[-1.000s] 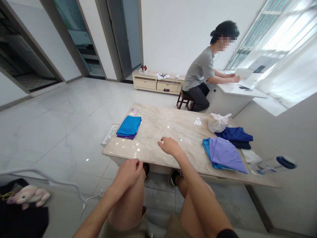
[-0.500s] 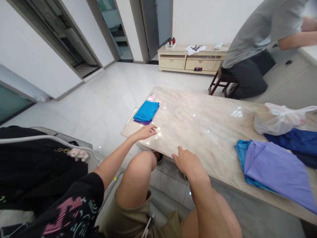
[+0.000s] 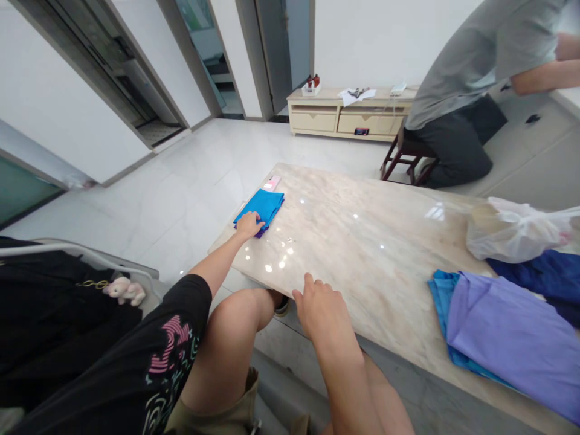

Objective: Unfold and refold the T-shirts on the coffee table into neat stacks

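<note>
My left hand (image 3: 249,226) rests on the near edge of a small stack of folded cloth. Its thumb and fingers are apart over the fabric. The top piece is a bright blue cloth (image 3: 267,203), and a purple cloth (image 3: 261,232) peeks out beneath it. Just beyond the stack lies a pink phone (image 3: 272,183). By the table's front edge is my right hand (image 3: 322,307), fingers loosely stretched and holding nothing. To the right of it, a lavender cloth (image 3: 507,329) lies over a blue one (image 3: 440,290).
The marble-topped table (image 3: 344,241) spans the middle. A tied white plastic bag (image 3: 521,229) sits at its right beside dark blue cloth (image 3: 525,266). Beyond, a person in grey (image 3: 475,78) sits on a stool (image 3: 403,154) near a low cabinet (image 3: 312,118).
My left hand has moved from beside the cloth stack onto its near edge. My right hand has shifted slightly left along the table's front edge.
</note>
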Demonstrator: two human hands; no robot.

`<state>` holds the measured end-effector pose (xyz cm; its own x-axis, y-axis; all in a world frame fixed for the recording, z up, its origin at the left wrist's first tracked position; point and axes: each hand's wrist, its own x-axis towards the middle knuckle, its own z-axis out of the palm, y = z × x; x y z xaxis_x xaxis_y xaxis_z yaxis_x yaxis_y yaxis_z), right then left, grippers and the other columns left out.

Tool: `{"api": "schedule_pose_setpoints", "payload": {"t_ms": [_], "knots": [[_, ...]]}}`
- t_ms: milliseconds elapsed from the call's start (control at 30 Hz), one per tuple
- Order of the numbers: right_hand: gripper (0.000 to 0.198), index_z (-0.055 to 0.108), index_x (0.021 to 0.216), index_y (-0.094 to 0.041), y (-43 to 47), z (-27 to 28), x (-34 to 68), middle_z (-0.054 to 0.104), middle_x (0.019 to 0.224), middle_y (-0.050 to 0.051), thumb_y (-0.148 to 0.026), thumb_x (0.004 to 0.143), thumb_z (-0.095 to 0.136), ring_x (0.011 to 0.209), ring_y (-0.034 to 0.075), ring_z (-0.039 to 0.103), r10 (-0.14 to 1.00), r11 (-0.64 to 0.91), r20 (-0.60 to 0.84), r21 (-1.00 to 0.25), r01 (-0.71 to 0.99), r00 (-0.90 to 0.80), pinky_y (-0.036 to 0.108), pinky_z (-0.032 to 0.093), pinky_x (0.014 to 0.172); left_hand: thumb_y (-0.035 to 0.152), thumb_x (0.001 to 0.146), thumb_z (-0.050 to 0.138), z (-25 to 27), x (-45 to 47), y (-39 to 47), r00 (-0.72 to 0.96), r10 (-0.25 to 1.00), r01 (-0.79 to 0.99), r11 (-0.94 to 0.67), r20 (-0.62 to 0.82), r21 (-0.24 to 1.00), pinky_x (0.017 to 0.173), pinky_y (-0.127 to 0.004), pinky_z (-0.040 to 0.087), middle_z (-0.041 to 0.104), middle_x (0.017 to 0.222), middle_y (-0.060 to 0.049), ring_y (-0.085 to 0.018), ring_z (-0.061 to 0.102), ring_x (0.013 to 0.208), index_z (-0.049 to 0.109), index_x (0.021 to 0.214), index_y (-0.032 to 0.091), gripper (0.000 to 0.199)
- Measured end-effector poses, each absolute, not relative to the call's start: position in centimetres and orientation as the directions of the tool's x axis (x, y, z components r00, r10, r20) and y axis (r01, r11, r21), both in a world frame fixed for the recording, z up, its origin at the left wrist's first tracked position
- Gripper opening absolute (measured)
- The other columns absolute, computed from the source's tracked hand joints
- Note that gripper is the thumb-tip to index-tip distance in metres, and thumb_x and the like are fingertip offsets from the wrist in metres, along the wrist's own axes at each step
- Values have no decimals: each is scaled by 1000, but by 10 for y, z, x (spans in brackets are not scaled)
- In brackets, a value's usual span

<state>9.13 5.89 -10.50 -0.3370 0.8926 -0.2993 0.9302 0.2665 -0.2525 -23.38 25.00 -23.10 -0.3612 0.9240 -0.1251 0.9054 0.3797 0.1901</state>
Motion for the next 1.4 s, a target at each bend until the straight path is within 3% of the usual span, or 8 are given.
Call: {"api": "schedule_pose_setpoints", "payload": {"t_ms": [133,333,500,633,767,900,1100,1400], "knots": [[38,64,140,-11,59,-84,91,75,123,23,-32,113,49,116,35,75,850,263,-403,-234,936,-340,44,58,94,50,80,89,-227,-229,247,-379,916,876,401,-131,268,96,-34,51,76,127,-11,-31,68,119,80,109,22,41],[43,63,146,-9,63,-67,80,73,133,24,-34,112,54,129,35,71,825,215,-453,-301,929,-337,46,56,105,40,77,85,-183,-220,237,-472,877,749,450,-84,486,87,-36,54,77,81,-9,-32,73,97,72,72,21,23],[44,64,144,-9,63,-69,83,74,132,22,-38,113,54,128,36,70,850,201,-417,-308,930,-322,48,55,107,37,94,67,-138,-215,247,-564,825,634,404,36,659,79,-35,57,72,76,-7,-27,72,85,68,86,19,20],[43,65,142,-9,63,-76,101,73,129,23,-38,112,55,128,38,68,901,183,-334,-283,942,-275,50,54,106,37,98,69,-78,-169,236,-453,876,287,-34,167,957,74,-29,59,71,80,-1,-17,70,74,66,96,20,17],[63,45,164,-6,77,-80,123,65,144,27,-33,108,57,132,38,63,988,89,-90,-344,935,-128,50,53,108,45,93,84,-15,-104,197,-200,942,-204,-308,268,929,73,-28,59,73,87,-2,-16,70,75,68,94,20,29],[75,46,164,-4,93,-76,147,64,145,27,-10,90,57,133,38,62,982,-17,163,-413,910,92,47,52,109,52,84,91,-8,-52,170,13,985,-398,-152,172,905,62,-23,53,67,76,0,-13,63,65,68,85,19,40],[47,77,130,-18,95,-64,169,79,102,15,-6,92,51,100,31,75,954,-260,7,-486,834,301,35,53,87,59,70,96,-72,-3,158,123,968,-344,250,-221,905,55,-20,43,64,69,2,-9,55,57,71,83,18,50],[42,75,130,-25,102,-84,164,82,112,4,-14,93,61,105,22,76,976,1,117,-844,536,182,30,55,94,63,68,93,-77,2,143,141,961,-244,265,-236,933,59,-23,44,61,69,4,-11,53,61,70,83,19,52]]}}
